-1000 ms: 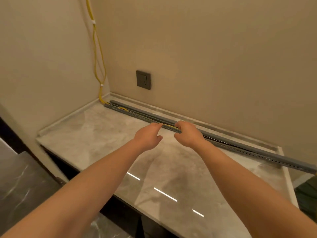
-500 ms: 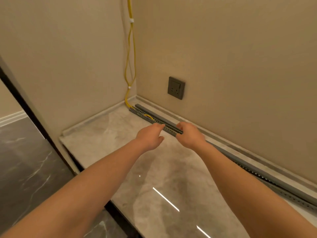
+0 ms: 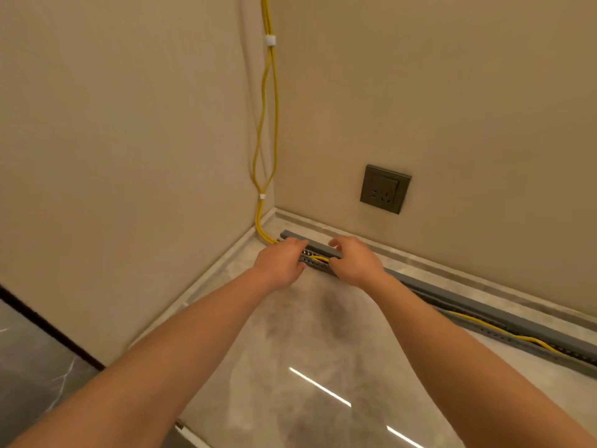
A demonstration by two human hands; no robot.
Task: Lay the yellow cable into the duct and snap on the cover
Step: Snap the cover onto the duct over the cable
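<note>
Cable [image 3: 319, 258] bulges between my left hand [image 3: 281, 261] and right hand [image 3: 353, 263], both pressing with curled fingers on the duct [image 3: 504, 339]; slack there may block the cover [image 3: 452, 294].

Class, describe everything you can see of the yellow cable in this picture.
The yellow cable is thin and doubled, bound by two white ties. It hangs down the wall corner, bends at the countertop and runs into the grey slotted duct. It shows between the left hand and right hand, then again farther right, lying loosely in the open channel.
</note>
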